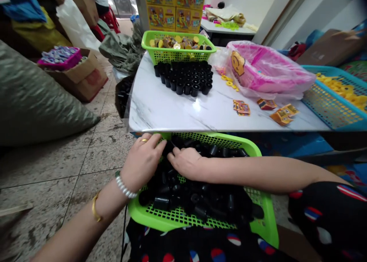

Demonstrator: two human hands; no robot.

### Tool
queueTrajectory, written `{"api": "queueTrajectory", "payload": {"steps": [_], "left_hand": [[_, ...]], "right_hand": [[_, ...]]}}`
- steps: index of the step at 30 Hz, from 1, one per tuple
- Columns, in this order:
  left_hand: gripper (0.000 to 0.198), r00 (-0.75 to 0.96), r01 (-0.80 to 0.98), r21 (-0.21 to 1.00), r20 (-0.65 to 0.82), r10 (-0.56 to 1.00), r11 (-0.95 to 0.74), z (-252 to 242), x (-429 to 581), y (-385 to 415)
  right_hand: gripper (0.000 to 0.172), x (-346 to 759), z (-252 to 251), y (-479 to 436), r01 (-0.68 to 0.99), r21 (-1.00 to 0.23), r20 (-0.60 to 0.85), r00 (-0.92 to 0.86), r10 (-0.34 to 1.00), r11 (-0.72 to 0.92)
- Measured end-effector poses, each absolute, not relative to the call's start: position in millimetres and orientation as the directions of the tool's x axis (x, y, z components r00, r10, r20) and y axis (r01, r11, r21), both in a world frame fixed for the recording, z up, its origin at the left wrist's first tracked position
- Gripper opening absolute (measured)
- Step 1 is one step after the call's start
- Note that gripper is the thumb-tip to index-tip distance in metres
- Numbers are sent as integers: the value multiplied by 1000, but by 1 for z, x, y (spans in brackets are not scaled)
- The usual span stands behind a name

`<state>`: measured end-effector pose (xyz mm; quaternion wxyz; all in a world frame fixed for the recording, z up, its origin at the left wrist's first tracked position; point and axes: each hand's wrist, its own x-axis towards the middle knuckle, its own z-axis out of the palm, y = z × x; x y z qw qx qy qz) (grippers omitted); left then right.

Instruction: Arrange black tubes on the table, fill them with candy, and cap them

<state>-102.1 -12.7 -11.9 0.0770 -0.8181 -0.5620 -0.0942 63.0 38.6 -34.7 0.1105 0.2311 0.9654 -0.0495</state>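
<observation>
Both hands dip into the loose black tubes (197,197) heaped in the green basket (172,218) on the person's lap. The left hand (142,160) is curled over the pile's far left edge and the right hand (186,163) is just beside it, fingertips meeting at one tube between them. The fingers are buried among the pieces, so I cannot tell whether either hand has closed on one. Beyond the basket, more black tubes stand upright in a cluster (185,76) on the marble table (172,105), well apart from both hands.

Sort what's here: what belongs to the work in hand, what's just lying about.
In hand: left hand, right hand, loose black tubes, lap basket, upright black tubes.
Lying about: pink bag, blue basket, small packets, far green basket, cardboard box.
</observation>
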Motion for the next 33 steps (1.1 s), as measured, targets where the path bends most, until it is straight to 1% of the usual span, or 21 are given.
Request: {"api": "queueTrajectory", "payload": {"steps": [1, 3, 5, 7, 9, 12, 14, 16, 18, 19, 20, 22, 23, 25, 29, 31, 33], "left_hand": [[25, 379, 925, -62, 211, 901, -375, -11, -101, -4], [21, 407, 914, -87, 185, 895, -397, -10, -99, 7], [22, 432, 902, -72, 173, 885, -426, -13, -98, 10], [24, 461, 885, -19, 172, 871, -465, -16, -100, 7], [25, 440, 880, 90, 216, 872, -467, -19, -103, 0], [27, 321, 881, 257, 289, 902, -397, -19, -105, -16], [28, 252, 894, 293, 295, 922, -339, -16, -104, -26], [28, 195, 909, 299, 306, 932, -289, -11, -102, -34], [27, 151, 914, 312, 327, 933, -257, -8, -98, -37], [26, 141, 916, 317, 324, 935, -248, -7, -95, -35], [27, 150, 921, 305, 293, 944, -241, -7, -92, -30], [29, 193, 945, 231, 169, 966, -229, -10, -82, -14], [32, 215, 958, 175, 87, 973, -227, -12, -77, -4], [33, 228, 970, 90, -7, 974, -227, -16, -67, 17], [17, 277, 960, -19, -70, 958, -279, -15, -56, 35], [15, 300, 950, -59, -81, 950, -305, -10, -54, 31], [18, 324, 940, -85, -78, 943, -330, -5, -50, 25]], "right_hand": [[27, 65, -36, 37, 459, -31, -235, -867, 440, 888], [25, 70, -34, 37, 452, -19, -255, -865, 432, 892], [25, 78, -29, 41, 432, -37, -273, -872, 407, 901], [26, 87, -20, 48, 423, -85, -257, -884, 390, 902], [26, 98, -12, 55, 444, -147, -213, -887, 410, 884], [30, 122, -3, 62, 495, -267, -106, -868, 485, 827], [35, 141, -1, 62, 489, -366, 2, -850, 526, 792], [37, 162, -1, 58, 452, -464, 107, -825, 555, 762], [36, 181, -2, 50, 436, -552, 162, -780, 604, 711], [34, 189, -3, 45, 439, -597, 166, -751, 639, 672], [33, 196, -3, 40, 447, -641, 157, -719, 677, 624], [29, 205, -3, 29, 463, -710, 125, -659, 742, 531], [27, 207, -3, 24, 468, -730, 113, -636, 764, 498], [25, 209, -2, 17, 470, -744, 115, -610, 784, 475], [24, 212, -3, 13, 441, -733, 196, -592, 782, 517], [23, 217, -7, 15, 444, -740, 207, -565, 799, 506], [22, 221, -11, 16, 444, -767, 191, -531, 826, 462]]}}
